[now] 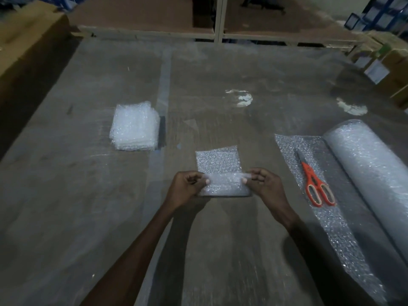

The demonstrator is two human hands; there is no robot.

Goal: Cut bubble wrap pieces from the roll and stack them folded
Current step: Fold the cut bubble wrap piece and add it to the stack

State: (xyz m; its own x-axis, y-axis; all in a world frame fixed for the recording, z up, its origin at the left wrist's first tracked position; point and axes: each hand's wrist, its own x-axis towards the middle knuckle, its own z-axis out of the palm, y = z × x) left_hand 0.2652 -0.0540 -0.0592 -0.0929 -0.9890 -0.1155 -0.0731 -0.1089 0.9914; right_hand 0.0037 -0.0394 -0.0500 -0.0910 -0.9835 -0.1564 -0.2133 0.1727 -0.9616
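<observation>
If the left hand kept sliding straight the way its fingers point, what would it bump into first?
Probably the right hand. The left hand points right across the cut piece both pinch; the scissors lie beyond. Depth is unclear.

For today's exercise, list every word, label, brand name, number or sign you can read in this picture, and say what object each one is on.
No text can be read anywhere in this picture.
Scissors: orange handles, no brand or marking visible.
Bubble wrap roll, cut piece and folded stack: plain, no print.
Cardboard boxes at the far right: pale label-like patches, too blurred and small to read.
Blue shelving at the top right: nothing legible.
</observation>
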